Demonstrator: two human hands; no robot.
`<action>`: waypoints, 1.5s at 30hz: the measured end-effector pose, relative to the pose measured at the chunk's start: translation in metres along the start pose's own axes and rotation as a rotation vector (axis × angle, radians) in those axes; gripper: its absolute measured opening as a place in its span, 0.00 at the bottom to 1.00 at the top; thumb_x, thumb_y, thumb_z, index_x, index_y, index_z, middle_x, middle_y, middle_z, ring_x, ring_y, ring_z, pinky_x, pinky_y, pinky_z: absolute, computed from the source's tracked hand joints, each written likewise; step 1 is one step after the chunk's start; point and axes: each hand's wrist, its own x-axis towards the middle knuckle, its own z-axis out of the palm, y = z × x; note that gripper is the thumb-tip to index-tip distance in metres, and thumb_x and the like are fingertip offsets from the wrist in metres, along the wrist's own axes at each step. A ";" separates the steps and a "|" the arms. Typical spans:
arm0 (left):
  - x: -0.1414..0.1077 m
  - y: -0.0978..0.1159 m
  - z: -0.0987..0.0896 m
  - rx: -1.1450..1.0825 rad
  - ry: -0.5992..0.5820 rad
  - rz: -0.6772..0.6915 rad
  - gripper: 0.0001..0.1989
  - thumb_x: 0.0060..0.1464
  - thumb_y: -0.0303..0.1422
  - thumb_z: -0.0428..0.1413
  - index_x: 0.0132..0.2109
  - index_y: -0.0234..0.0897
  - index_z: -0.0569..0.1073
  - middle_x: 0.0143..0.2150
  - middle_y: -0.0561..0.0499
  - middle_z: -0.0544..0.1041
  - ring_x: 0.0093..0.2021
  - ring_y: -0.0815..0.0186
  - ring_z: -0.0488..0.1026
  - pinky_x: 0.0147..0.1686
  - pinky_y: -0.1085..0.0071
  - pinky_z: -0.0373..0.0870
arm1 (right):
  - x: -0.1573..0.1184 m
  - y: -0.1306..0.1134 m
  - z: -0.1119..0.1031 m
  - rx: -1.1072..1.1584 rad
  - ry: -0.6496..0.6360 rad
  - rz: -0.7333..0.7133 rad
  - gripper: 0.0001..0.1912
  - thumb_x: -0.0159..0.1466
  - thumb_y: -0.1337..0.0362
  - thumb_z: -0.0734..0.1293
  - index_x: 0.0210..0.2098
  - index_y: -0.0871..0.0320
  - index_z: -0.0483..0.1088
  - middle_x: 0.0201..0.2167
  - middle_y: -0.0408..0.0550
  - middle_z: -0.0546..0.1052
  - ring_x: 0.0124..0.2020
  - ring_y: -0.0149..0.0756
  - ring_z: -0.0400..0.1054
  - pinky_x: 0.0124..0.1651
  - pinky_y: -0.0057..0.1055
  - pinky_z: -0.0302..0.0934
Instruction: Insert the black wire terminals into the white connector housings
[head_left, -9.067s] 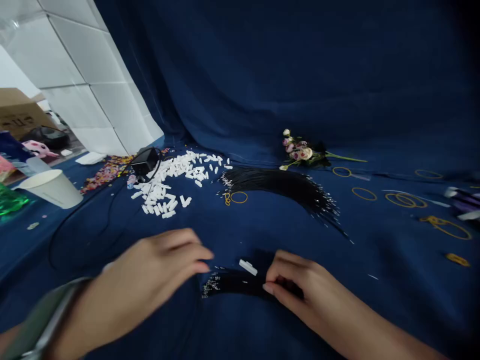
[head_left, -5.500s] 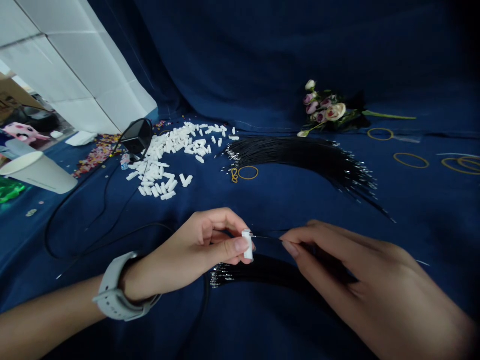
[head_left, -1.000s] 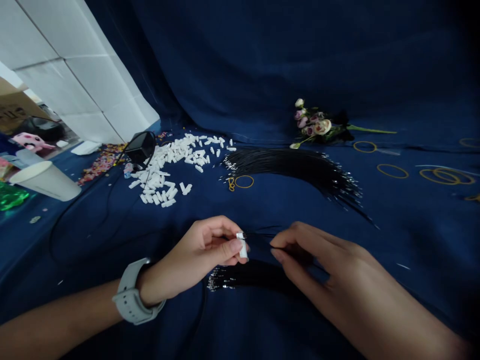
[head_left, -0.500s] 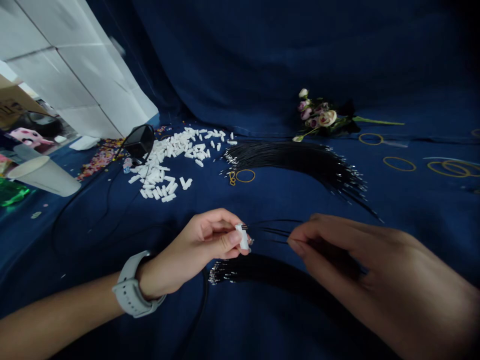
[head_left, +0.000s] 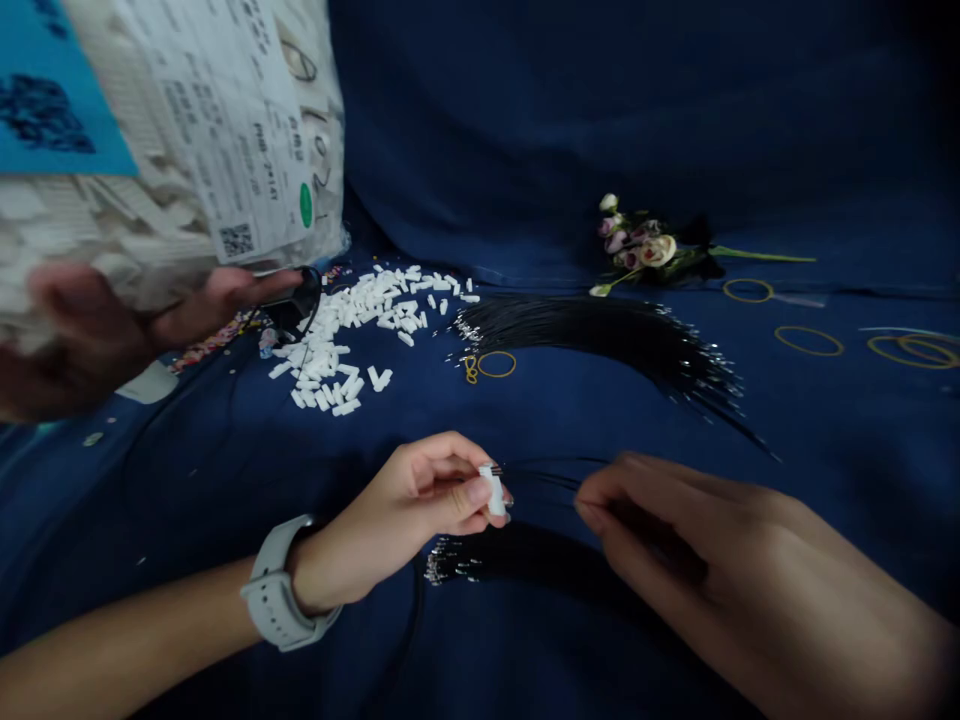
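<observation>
- One white connector (head_left: 495, 496) is clamped upright, with a slight tilt, between the thumb and fingers of the left hand (head_left: 375, 535); its upper end is left exposed.
- Several thin black wires (head_left: 553, 479) are seen running from that upper end towards the right hand (head_left: 712, 530), whose thumb and index finger are pressed together on them.
- For good control, the connector is best held square and firm, and the wires guided in line with its openings, pinched near enough not to be bent. Any tug sideways could work a wire loose. How deeply each is seated cannot be told.
- Nearer the body than the connector, a smaller wire bundle (head_left: 525, 557) is laid.
- Beyond the connector, a larger wire bundle (head_left: 585, 326) and yellow bands (head_left: 496, 364) are spread.
- Beyond and left of the connector, loose white pieces (head_left: 319, 362) are scattered; farther left, a bag (head_left: 255, 150) is held by another person's hand (head_left: 94, 345).
</observation>
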 end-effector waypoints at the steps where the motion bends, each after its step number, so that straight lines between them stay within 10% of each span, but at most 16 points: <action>1: 0.001 0.000 0.000 -0.002 0.001 -0.003 0.07 0.55 0.32 0.64 0.35 0.35 0.74 0.30 0.56 0.79 0.32 0.78 0.76 0.34 0.84 0.70 | -0.002 0.002 0.001 -0.006 -0.028 0.004 0.10 0.69 0.67 0.57 0.33 0.51 0.66 0.24 0.35 0.74 0.17 0.24 0.68 0.17 0.22 0.58; 24: -0.001 -0.004 0.005 0.037 -0.036 -0.036 0.13 0.50 0.37 0.67 0.35 0.35 0.73 0.32 0.54 0.77 0.34 0.73 0.76 0.38 0.76 0.71 | -0.012 -0.002 0.017 -0.105 -0.094 -0.198 0.17 0.56 0.81 0.54 0.33 0.56 0.67 0.27 0.45 0.74 0.21 0.32 0.69 0.22 0.26 0.63; 45: -0.002 -0.004 0.003 0.017 -0.051 -0.026 0.05 0.57 0.31 0.62 0.37 0.34 0.73 0.31 0.55 0.78 0.34 0.76 0.76 0.37 0.81 0.71 | -0.006 -0.006 0.011 0.025 -0.091 -0.057 0.13 0.68 0.70 0.57 0.32 0.55 0.70 0.25 0.39 0.72 0.21 0.29 0.67 0.23 0.29 0.59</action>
